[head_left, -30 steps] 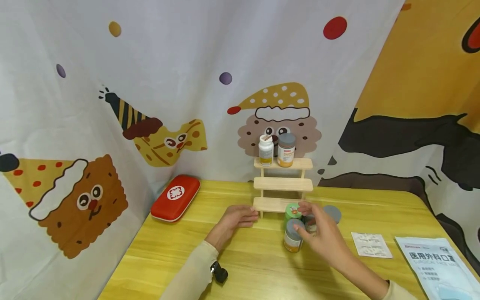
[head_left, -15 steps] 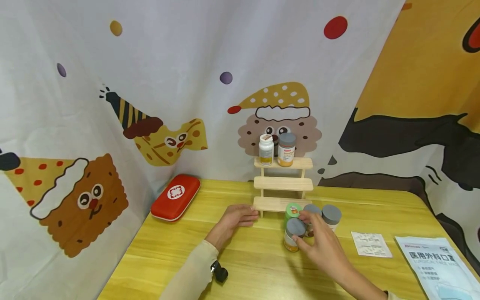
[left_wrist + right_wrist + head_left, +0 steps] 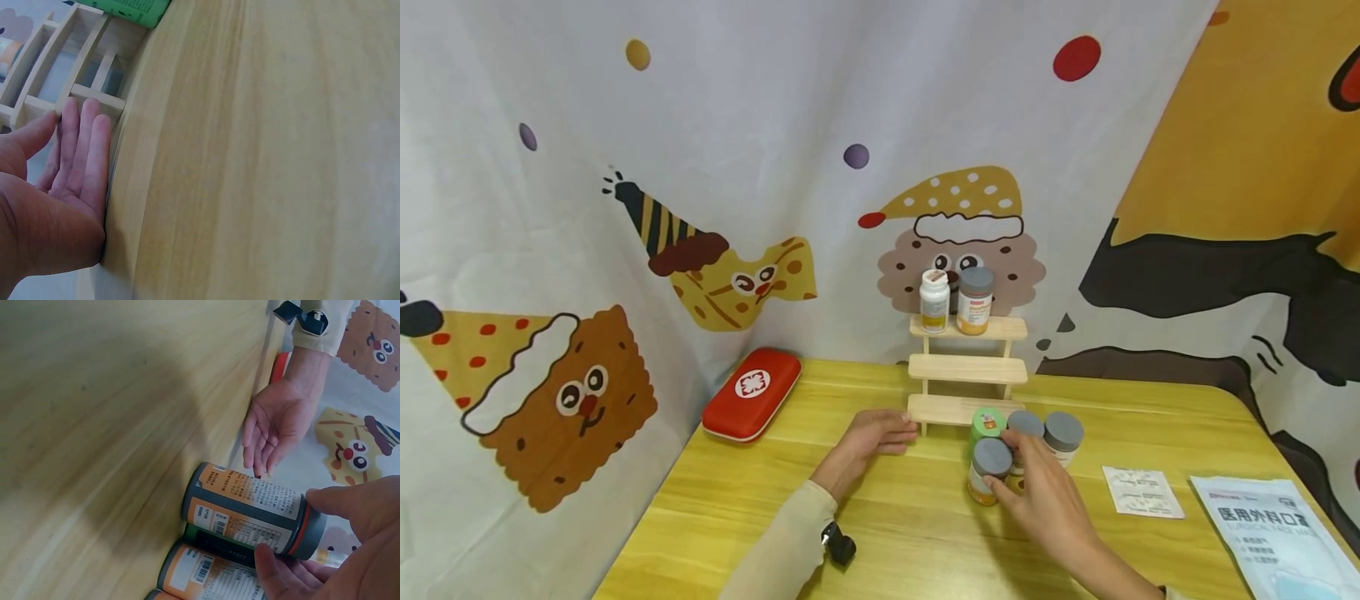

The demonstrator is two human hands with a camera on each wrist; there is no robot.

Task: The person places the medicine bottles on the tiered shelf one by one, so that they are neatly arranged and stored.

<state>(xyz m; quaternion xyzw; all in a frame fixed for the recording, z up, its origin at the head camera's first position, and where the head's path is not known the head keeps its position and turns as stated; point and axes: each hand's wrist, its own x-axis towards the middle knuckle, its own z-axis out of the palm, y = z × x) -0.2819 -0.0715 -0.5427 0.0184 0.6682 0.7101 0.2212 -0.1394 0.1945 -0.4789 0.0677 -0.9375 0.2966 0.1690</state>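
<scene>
My right hand [image 3: 1048, 500] pinches the front grey-capped supplement bottle [image 3: 988, 475] near its cap, thumb on one side and fingertips on the other. In the right wrist view this bottle [image 3: 244, 506] shows an orange and white label. Behind it stand a green-lidded container [image 3: 987, 423] and a second grey-capped bottle [image 3: 1024, 423], partly hidden by my fingers; a third such bottle [image 3: 1063, 433] is to the right. With fingers straight, my left hand [image 3: 868, 437] touches the lower left end of the small three-step wooden shelf [image 3: 966, 367]. The left wrist view shows that hand [image 3: 69, 175] against the shelf's side.
On the top step stand a white bottle [image 3: 934, 302] and another grey-capped bottle [image 3: 975, 304]. A red zip case [image 3: 752, 396] lies at the left. At the right lie a white packet [image 3: 1142, 492] and a face-mask pack [image 3: 1270, 533]. A printed curtain [image 3: 775, 167] hangs behind.
My right hand has lowered and closed in from hovering over the bottles to pinching the front one, uncovering the grey caps behind. My left hand has stayed at the shelf.
</scene>
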